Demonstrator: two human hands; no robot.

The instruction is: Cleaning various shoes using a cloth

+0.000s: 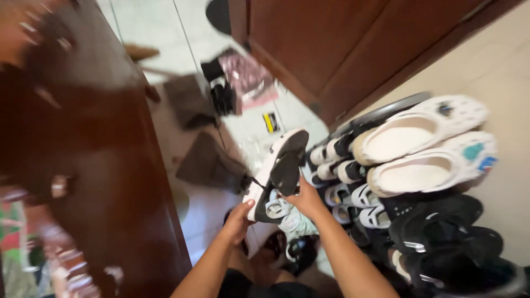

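Both hands grasp one sneaker (277,174) above the floor beside the shoe rack (386,113): left hand (238,221) clenched on its heel, right hand (305,200) steadying its side, opening turned outward.

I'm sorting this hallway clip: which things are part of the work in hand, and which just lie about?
In hand:
left hand
right hand
black-and-white sneaker
pale sneaker

Lying about:
white clogs
black sandals
pink bag
grey cloths
wooden door
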